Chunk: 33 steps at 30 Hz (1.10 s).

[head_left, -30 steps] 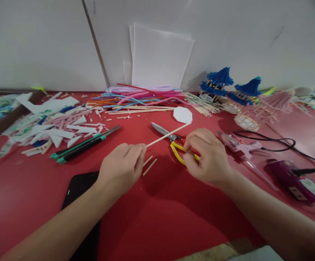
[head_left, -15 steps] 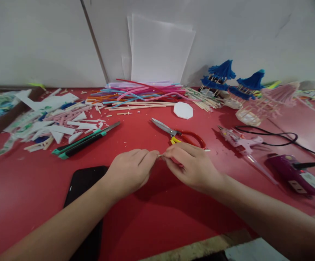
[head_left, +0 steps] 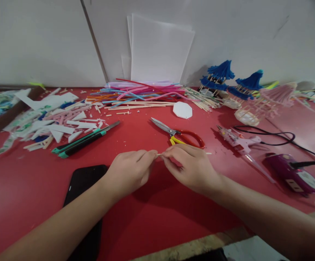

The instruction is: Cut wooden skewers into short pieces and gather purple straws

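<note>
Between my two hands, over the middle of the red table (head_left: 135, 217), is a small pale stick (head_left: 159, 154). My left hand (head_left: 131, 168) pinches its left end between thumb and finger. The other end is pinched by the fingertips of my right hand (head_left: 190, 166). Just beyond my right hand lie pliers or shears (head_left: 190, 138) with red handles and a yellow part, their grey tips pointing up and left. A black phone (head_left: 88, 181) lies partly under my left forearm.
A green-and-black cutter (head_left: 81, 141) and white and pink scraps (head_left: 62, 127) lie left. Coloured sticks (head_left: 146, 92) and a white octagon (head_left: 182, 110) are behind. At right are blue-roofed models (head_left: 219, 74), a glue gun (head_left: 240, 143) and a purple power socket (head_left: 294, 174).
The camera view has shifted slightly. My hands keep nearly the same pose, and a little more of the pale stick shows between the fingertips.
</note>
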{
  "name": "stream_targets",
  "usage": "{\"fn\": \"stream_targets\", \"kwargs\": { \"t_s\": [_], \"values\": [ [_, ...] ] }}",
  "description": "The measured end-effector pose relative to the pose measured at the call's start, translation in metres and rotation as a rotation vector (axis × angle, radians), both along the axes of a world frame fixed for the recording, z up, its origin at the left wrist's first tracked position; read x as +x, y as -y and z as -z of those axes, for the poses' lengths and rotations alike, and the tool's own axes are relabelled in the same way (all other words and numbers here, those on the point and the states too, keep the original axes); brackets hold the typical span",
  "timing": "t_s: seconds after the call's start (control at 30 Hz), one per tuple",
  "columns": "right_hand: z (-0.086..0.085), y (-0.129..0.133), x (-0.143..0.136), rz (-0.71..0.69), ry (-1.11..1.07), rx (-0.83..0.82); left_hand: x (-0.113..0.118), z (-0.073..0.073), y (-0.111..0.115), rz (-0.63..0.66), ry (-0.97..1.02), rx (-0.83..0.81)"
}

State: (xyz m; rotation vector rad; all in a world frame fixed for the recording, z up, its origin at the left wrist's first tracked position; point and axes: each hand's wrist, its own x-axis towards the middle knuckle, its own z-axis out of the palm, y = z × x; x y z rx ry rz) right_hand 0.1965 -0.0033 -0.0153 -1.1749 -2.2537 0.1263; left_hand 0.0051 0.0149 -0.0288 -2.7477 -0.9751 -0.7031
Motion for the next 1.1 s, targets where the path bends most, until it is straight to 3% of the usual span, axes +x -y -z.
{"fn": "stream_targets", "kwargs": {
  "t_s": [0.33, 0.77, 1.1],
  "values": [
    [0.0013, 0.0014, -0.0034, 0.042, 0.014, -0.031, -0.0003, 0.0015, -0.0017, 0.003, -0.003, -0.004],
    [0.0045, -0.0001, -0.0062, 0.047, -0.046, 0.101, -0.001, 0.0022, -0.0011, -0.011, 0.042, -0.017],
    [0.0055, -0.0011, -0.008, 0.029, -0.071, 0.084, 0.0001, 0.0048, -0.001, -0.033, 0.057, 0.006]
  ]
}}
